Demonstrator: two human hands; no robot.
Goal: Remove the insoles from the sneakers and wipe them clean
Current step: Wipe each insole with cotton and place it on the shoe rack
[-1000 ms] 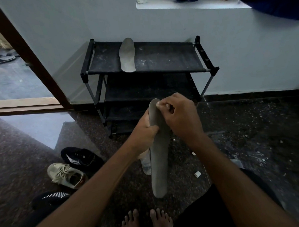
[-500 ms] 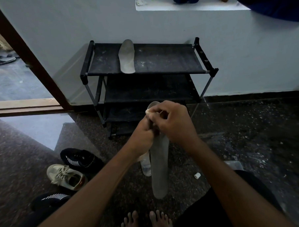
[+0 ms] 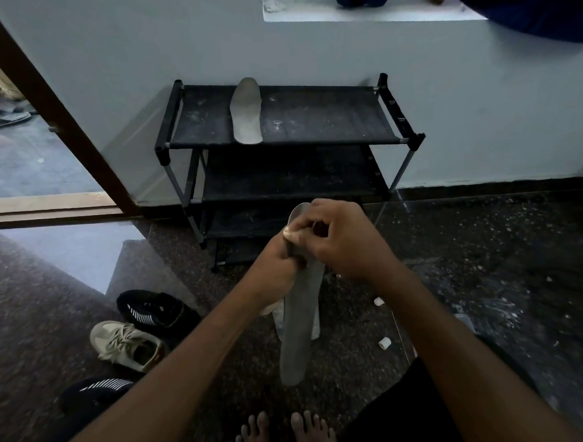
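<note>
Insole [image 3: 299, 324] held upright above floor, between both hands. Left hand [image 3: 275, 268] curled round upper part; right hand [image 3: 341, 242] pinches small whitish wipe [image 3: 289, 232] against top end. Step: wiping. Other insole [image 3: 246, 111] lies on shoe rack [image 3: 312, 126] top shelf. Next, likely: drag wipe down length, left grip firm.

Ahead of you a black three-tier shoe rack [image 3: 329, 119] stands against the pale wall [image 3: 479, 112], its top shelf dusty. To your left a brown door frame [image 3: 55, 111] opens on a room where dark sandals [image 3: 3, 116] lie. Two small white scraps [image 3: 384, 343] sit on the speckled floor [image 3: 485, 245], and blue cloth [image 3: 524, 6] hangs over the white ledge [image 3: 358, 15] above
</note>
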